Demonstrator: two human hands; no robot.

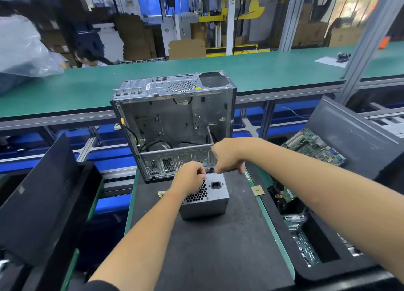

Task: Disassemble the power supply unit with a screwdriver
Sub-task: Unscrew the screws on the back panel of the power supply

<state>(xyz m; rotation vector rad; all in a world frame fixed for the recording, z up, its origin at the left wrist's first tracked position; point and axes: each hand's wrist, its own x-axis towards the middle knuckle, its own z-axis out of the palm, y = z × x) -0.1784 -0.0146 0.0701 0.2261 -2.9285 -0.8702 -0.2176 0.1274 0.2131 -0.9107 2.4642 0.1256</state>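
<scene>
The power supply unit (215, 200), a grey metal box with a honeycomb grille and a black power socket, lies on the black mat (207, 247) in front of me. My left hand (190, 177) rests curled on its far left top edge, over the grille, gripping it. Just right of that, my right hand (226, 157) is closed in a fist above the box's far edge. A short dark piece of the screwdriver (227, 170) shows under the fist; its tip is hidden.
An empty open computer case (175, 120) stands directly behind the unit. A small CPU chip (257, 190) lies on the mat to the right. Circuit boards (314, 146) and bins of parts (306, 236) are on the right, black panels (43, 203) on the left. A green conveyor (262, 72) runs behind.
</scene>
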